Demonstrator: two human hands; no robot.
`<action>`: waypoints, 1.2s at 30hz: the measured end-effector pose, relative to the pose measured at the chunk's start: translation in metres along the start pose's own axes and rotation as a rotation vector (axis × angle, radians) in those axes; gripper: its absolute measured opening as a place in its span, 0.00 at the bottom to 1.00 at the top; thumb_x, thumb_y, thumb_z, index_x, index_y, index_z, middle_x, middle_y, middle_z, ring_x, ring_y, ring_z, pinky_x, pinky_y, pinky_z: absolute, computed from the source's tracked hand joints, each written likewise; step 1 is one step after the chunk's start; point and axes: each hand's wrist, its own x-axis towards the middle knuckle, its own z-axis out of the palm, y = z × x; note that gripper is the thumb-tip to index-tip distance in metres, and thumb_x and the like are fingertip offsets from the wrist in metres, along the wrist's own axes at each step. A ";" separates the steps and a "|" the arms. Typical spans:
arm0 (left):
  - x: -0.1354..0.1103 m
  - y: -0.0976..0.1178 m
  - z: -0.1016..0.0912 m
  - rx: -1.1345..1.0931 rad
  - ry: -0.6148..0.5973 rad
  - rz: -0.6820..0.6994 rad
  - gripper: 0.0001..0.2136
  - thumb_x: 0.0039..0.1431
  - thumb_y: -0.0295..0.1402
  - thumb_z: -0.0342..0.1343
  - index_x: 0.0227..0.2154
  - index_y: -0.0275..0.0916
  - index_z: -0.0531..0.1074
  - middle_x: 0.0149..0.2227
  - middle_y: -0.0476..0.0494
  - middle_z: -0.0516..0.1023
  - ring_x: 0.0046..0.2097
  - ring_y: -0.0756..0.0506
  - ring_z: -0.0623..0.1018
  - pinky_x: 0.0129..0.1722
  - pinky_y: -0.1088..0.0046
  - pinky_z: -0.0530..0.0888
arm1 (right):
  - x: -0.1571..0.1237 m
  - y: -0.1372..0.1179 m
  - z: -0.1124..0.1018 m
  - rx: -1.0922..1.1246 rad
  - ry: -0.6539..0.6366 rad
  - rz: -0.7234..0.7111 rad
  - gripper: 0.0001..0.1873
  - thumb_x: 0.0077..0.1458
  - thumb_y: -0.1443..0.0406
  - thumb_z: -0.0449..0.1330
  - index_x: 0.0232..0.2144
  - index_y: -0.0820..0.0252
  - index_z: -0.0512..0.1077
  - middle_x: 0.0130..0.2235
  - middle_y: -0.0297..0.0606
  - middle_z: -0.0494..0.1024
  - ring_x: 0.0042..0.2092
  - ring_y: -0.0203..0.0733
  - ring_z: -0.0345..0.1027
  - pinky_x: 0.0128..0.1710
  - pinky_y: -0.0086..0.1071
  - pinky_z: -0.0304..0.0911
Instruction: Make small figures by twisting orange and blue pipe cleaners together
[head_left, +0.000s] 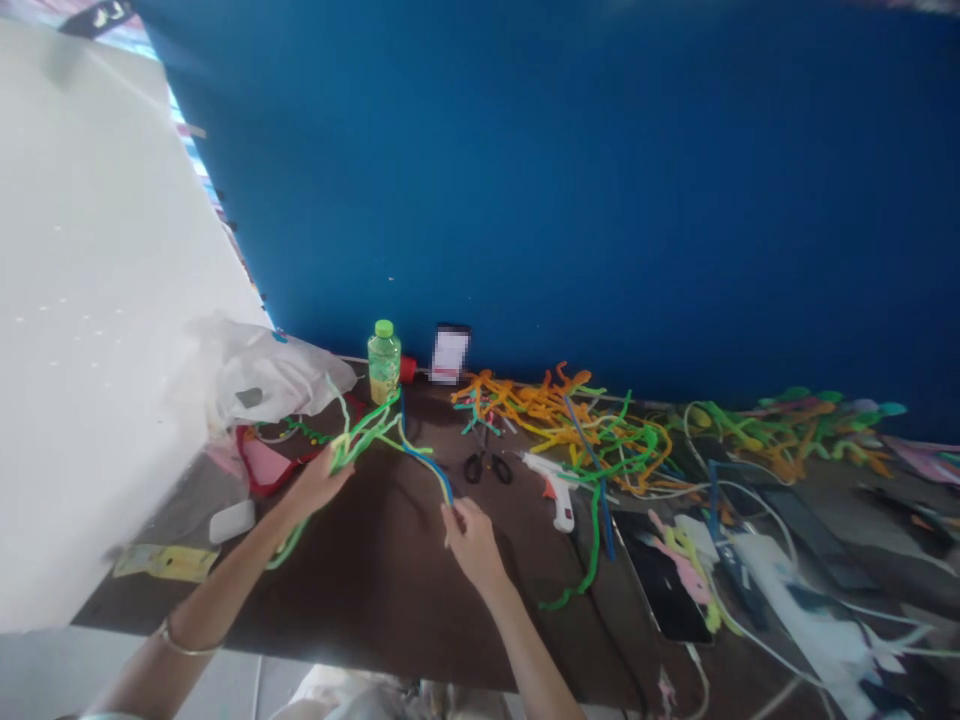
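Green pipe cleaners [367, 432] bunch in our left hand [319, 482], its grip clamped on them above the brown desk [390, 590]. Our right hand [472, 545] pinches a blue and yellow strand [429, 465] that runs from the same bunch, its grip closed at the strand's end. Just beyond lie black-handled scissors [486, 465] and a white glue gun [555, 490], beside a tangled orange and green pile [570, 425] of more pipe cleaners. Further left stand a green-capped bottle [384, 365] and a white plastic bag [270, 372], near a blue panel [570, 180].
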 end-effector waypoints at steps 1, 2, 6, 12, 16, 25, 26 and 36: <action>0.002 -0.006 -0.014 0.168 -0.017 0.033 0.15 0.51 0.37 0.49 0.42 0.37 0.63 0.34 0.43 0.73 0.36 0.43 0.75 0.36 0.67 0.69 | -0.001 -0.001 0.000 -0.042 0.050 -0.006 0.15 0.56 0.59 0.49 0.37 0.62 0.70 0.30 0.40 0.71 0.29 0.39 0.65 0.31 0.32 0.62; 0.004 -0.011 -0.027 0.317 -0.003 0.066 0.16 0.52 0.36 0.48 0.43 0.36 0.62 0.35 0.41 0.73 0.38 0.41 0.74 0.38 0.65 0.68 | -0.002 -0.002 0.000 -0.076 0.112 -0.011 0.17 0.55 0.59 0.50 0.41 0.63 0.68 0.33 0.42 0.71 0.31 0.40 0.65 0.33 0.33 0.63; 0.004 -0.017 -0.055 0.735 0.002 0.202 0.22 0.54 0.32 0.46 0.50 0.27 0.56 0.47 0.26 0.67 0.49 0.36 0.70 0.45 0.60 0.66 | 0.008 -0.012 0.009 -0.123 0.179 -0.048 0.20 0.53 0.59 0.51 0.47 0.63 0.63 0.39 0.46 0.69 0.36 0.42 0.65 0.36 0.36 0.63; -0.027 0.011 -0.046 1.039 0.016 0.166 0.35 0.42 0.22 0.52 0.57 0.30 0.51 0.58 0.22 0.52 0.59 0.30 0.54 0.52 0.52 0.58 | 0.047 -0.041 0.045 -0.104 -0.029 -0.021 0.13 0.53 0.59 0.51 0.37 0.62 0.67 0.37 0.43 0.70 0.39 0.41 0.66 0.39 0.32 0.61; -0.041 0.037 -0.020 0.898 0.026 0.344 0.24 0.48 0.25 0.47 0.52 0.31 0.60 0.57 0.30 0.58 0.58 0.37 0.59 0.55 0.60 0.59 | 0.073 -0.058 0.068 -0.008 -0.111 0.137 0.08 0.47 0.60 0.57 0.26 0.59 0.66 0.34 0.41 0.71 0.36 0.42 0.66 0.35 0.33 0.59; -0.035 0.015 0.072 0.883 0.094 0.331 0.24 0.59 0.35 0.40 0.56 0.30 0.55 0.58 0.26 0.57 0.59 0.35 0.59 0.54 0.55 0.59 | 0.109 -0.051 0.058 0.430 -0.113 0.222 0.06 0.49 0.62 0.50 0.25 0.58 0.60 0.21 0.32 0.69 0.22 0.33 0.63 0.22 0.27 0.59; -0.034 0.012 0.077 0.875 0.078 0.331 0.22 0.59 0.33 0.39 0.57 0.34 0.55 0.58 0.29 0.56 0.59 0.36 0.59 0.54 0.53 0.59 | 0.111 -0.050 0.049 0.492 -0.104 0.232 0.07 0.50 0.60 0.49 0.27 0.57 0.59 0.21 0.31 0.69 0.20 0.32 0.61 0.19 0.25 0.57; -0.025 -0.012 0.027 0.854 -0.059 0.251 0.28 0.49 0.13 0.37 0.54 0.33 0.59 0.56 0.31 0.61 0.59 0.43 0.60 0.53 0.66 0.65 | 0.129 -0.035 -0.051 0.733 0.089 0.250 0.18 0.41 0.51 0.57 0.28 0.58 0.61 0.19 0.27 0.64 0.15 0.25 0.46 0.13 0.20 0.40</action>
